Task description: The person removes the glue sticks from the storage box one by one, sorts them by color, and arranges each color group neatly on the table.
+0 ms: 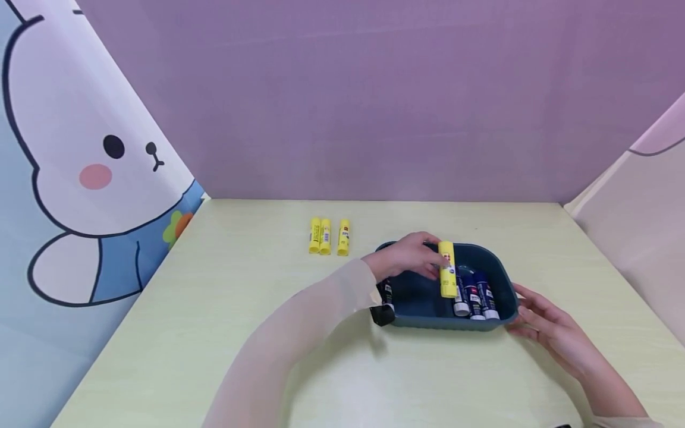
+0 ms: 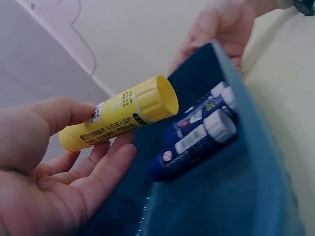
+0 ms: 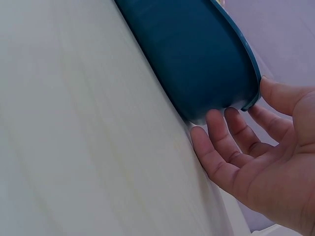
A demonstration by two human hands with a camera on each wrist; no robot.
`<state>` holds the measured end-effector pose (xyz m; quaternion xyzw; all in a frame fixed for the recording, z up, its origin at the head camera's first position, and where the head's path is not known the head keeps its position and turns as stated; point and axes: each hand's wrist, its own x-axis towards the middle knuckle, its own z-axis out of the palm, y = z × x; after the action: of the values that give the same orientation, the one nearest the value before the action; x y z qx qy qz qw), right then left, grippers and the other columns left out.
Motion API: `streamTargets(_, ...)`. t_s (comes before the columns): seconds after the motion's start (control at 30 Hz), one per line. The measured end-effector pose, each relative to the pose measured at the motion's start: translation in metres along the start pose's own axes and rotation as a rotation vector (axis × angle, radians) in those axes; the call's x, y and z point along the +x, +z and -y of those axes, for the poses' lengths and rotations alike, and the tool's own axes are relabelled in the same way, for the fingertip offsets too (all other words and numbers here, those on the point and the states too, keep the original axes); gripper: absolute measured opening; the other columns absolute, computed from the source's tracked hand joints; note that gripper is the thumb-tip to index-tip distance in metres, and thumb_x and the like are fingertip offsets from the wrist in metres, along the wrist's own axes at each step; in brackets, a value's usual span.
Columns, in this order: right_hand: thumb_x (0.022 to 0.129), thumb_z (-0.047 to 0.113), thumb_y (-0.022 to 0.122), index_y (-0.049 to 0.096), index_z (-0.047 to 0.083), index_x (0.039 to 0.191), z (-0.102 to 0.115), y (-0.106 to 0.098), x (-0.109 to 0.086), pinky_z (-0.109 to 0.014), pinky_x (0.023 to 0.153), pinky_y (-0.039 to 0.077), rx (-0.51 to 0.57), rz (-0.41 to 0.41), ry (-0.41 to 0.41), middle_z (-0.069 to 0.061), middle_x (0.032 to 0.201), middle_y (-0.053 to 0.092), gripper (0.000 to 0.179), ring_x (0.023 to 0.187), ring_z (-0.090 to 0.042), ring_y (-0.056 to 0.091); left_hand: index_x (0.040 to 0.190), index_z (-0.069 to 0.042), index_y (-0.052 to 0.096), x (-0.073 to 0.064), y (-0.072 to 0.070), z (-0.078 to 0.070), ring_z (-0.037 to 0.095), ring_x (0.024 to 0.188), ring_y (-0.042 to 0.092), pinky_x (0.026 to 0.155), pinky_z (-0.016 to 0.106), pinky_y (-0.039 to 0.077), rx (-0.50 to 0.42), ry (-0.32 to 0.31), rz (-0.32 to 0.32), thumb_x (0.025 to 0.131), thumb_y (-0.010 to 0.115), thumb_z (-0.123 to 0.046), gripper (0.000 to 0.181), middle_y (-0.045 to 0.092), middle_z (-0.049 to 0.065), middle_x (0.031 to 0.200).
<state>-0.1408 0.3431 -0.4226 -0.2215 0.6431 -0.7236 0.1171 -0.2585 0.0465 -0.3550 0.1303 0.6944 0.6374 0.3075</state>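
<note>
Table (image 1: pixel 214 333): pale and smooth-looking; a shove at one end could slide what stands on it, I judge.
Bin (image 1: pixel 444 323): dark blue-green, standing on the table; it might skid or tilt if the end wall is pushed or lifted unevenly. Its left end is partly hidden behind the arm.
Sleeve (image 1: pixel 310 327): covers the left forearm; a low sweep of the arm could catch the bin's rim.
Left hand (image 1: pixel 409 255): thumb and fingers pinch a yellow tube; a loosened pinch could let it drop.
Right hand (image 1: pixel 553 333): touches the bin's right end from outside, fingers loosely bent, thumb at the rim; how firmly it presses, I cannot tell.
Yellow tube (image 2: pixel 120 113): in the left hand, tilted, over the bin; if dropped, it could land on the blue tubes and roll.
Blue tubes (image 1: pixel 486 297): three with white ends lie together in the bin's right part; the leftmost is partly covered by the yellow tube in the head view.
Loose yellow tubes (image 1: pixel 325 236): three lie on the table, two side by side, one just apart; a nudge could roll them.
Dark piece (image 1: pixel 382 315): at the bin's left front corner; unclear what it is.
</note>
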Motion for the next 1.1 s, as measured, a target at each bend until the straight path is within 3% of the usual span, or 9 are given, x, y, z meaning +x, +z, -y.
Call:
streamTargets(0.4, 0.106, -0.008, 0.028, 0.045, 0.020, 0.149, -0.001, -0.001, -0.001, -0.029, 0.085, 0.058, -0.002, 0.006, -0.002, -0.002, 0.119, 0.061, 0.055, 0.100, -0.017, 0.067, 0.144, 0.001, 0.040, -0.004, -0.027, -0.005, 0.030, 0.082, 0.072, 0.087, 0.047, 0.057, -0.019, 0.027, -0.053, 0.093, 0.071, -0.007, 0.061, 0.070, 0.015, 0.105)
streamTargets(0.63, 0.106, -0.008, 0.028, 0.046, 0.020, 0.149, -0.002, -0.002, -0.001, -0.029, 0.085, 0.058, -0.002, 0.007, -0.003, -0.003, 0.118, 0.061, 0.055, 0.100, -0.017, 0.067, 0.146, -0.002, 0.039, -0.009, -0.046, -0.005, 0.028, 0.085, 0.072, 0.077, 0.036, 0.061, 0.011, 0.049, -0.096, 0.094, 0.071, -0.012, 0.062, 0.068, 0.013, 0.108)
streamTargets(1.1, 0.106, -0.007, 0.028, 0.046, 0.022, 0.149, 0.000, -0.003, -0.003, -0.028, 0.086, 0.057, 0.017, 0.007, 0.022, -0.001, 0.121, 0.061, 0.054, 0.101, -0.017, 0.066, 0.146, -0.007, 0.042, -0.024, -0.075, -0.005, 0.026, 0.089, 0.072, 0.080, 0.034, 0.060, 0.029, 0.049, -0.182, 0.094, 0.070, -0.016, 0.059, 0.066, 0.014, 0.114)
